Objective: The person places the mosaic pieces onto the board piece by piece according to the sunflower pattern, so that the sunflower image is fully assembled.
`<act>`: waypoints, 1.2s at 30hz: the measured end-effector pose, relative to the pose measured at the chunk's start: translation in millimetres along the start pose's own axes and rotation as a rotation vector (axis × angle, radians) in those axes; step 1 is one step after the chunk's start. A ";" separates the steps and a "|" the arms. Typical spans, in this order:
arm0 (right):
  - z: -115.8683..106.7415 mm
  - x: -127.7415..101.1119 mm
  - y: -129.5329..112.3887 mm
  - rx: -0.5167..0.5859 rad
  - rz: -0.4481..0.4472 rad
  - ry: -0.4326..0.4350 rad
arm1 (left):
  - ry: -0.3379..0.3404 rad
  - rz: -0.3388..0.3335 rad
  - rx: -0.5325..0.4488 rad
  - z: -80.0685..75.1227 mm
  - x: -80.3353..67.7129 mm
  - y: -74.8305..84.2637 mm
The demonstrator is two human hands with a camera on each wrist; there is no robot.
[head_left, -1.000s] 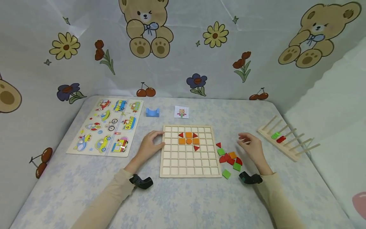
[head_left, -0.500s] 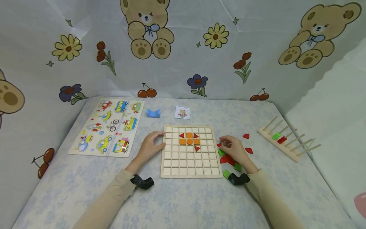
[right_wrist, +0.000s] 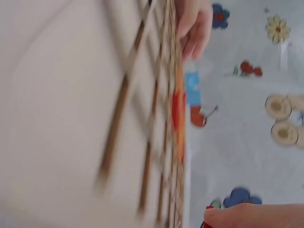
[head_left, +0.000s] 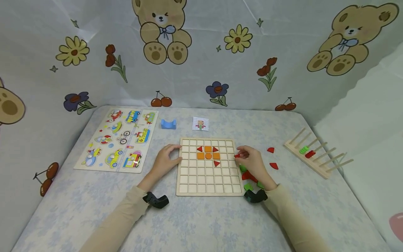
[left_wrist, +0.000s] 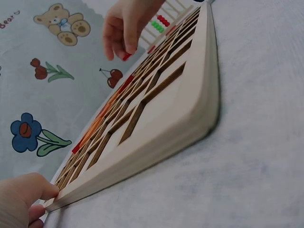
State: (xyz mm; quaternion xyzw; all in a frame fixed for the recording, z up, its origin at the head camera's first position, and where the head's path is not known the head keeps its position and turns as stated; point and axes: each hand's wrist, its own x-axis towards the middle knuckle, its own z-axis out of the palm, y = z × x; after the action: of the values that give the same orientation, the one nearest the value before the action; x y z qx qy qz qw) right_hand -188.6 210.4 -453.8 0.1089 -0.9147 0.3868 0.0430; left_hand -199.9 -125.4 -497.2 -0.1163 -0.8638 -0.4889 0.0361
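Note:
A wooden grid board (head_left: 201, 180) lies flat on the table, with orange squares (head_left: 208, 149), an orange disc (head_left: 208, 156) and several red triangles (head_left: 216, 163) in its cells. My left hand (head_left: 165, 159) holds the board's left edge, thumb and fingers at the rim. Over the board's right rim, my right hand (head_left: 252, 161) pinches a small red piece (head_left: 237, 156) between thumb and fingertips. In the right wrist view only a thin end of that piece (right_wrist: 209, 214) shows at the fingertip. Partly hidden under the right hand are red pieces (head_left: 248, 176) and green squares (head_left: 248, 187).
Two red rounded pieces (head_left: 274, 166) lie right of the right hand. A peg rack (head_left: 306, 159) with green and red beads stands farther right. Behind the board are a pattern card (head_left: 200, 124) and a blue holder (head_left: 168, 124). A vehicle puzzle board (head_left: 116, 140) lies left.
My right hand has moved left from beside the loose pieces to the board's right rim, now with a red piece. Two red pieces now lie apart at right. My left hand stays put.

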 end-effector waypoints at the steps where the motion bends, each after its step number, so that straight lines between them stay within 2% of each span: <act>1: 3.4 0.7 -7.5 0.013 -0.021 -0.006 | -0.001 -0.002 -0.001 -0.7 -0.1 -0.4; 5: 23.3 3.9 -34.1 0.050 -0.085 -0.055 | -0.009 -0.015 -0.003 -1.0 0.3 -2.3; 9: 47.2 8.0 -51.8 0.122 -0.110 -0.133 | -0.008 -0.016 -0.005 -0.1 0.2 -2.7; 13: 67.6 10.6 -60.9 0.150 -0.120 -0.181 | -0.006 -0.008 -0.008 0.1 0.0 -2.1; 17: 81.5 12.1 -64.4 0.129 -0.120 -0.180 | 0.001 0.007 -0.004 -0.1 0.1 -2.1; 24: 88.3 11.8 -66.2 0.133 -0.096 -0.166 | 0.008 0.012 0.003 -0.5 0.4 -2.5; 36: 90.1 12.6 -64.0 0.124 -0.141 -0.146 | 0.003 0.006 0.014 -0.2 0.4 -1.5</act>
State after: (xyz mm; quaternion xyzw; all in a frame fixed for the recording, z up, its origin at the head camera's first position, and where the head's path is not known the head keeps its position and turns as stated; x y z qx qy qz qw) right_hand -185.5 100.4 -469.9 0.2034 -0.8797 0.4297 -0.0035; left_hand -200.7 -126.2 -498.2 -0.1180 -0.8666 -0.4831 0.0399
